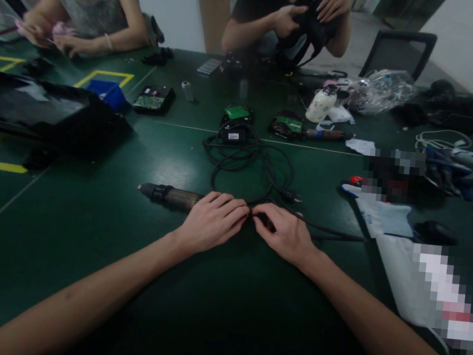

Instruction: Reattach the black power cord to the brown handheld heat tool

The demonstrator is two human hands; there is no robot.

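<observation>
A long dark cylindrical tool (171,196) lies on the green table (101,231) in front of me, its tip pointing left. My left hand (212,221) lies over the tool's rear end with fingers curled down onto it. My right hand (283,232) sits just to its right, fingers pinched on the black cord (332,230) where it leaves the tool. The fingertips of both hands nearly touch. The cord loops (247,156) back to a black power adapter (233,135), and a plug (291,195) lies free beside my right hand.
Circuit boards (236,112) (289,123) (153,99), a white bottle (321,103) and a second tool (328,135) lie further back. A black tray (37,113) sits left, a white bag (396,254) and tools right. Two other people sit at the far edge.
</observation>
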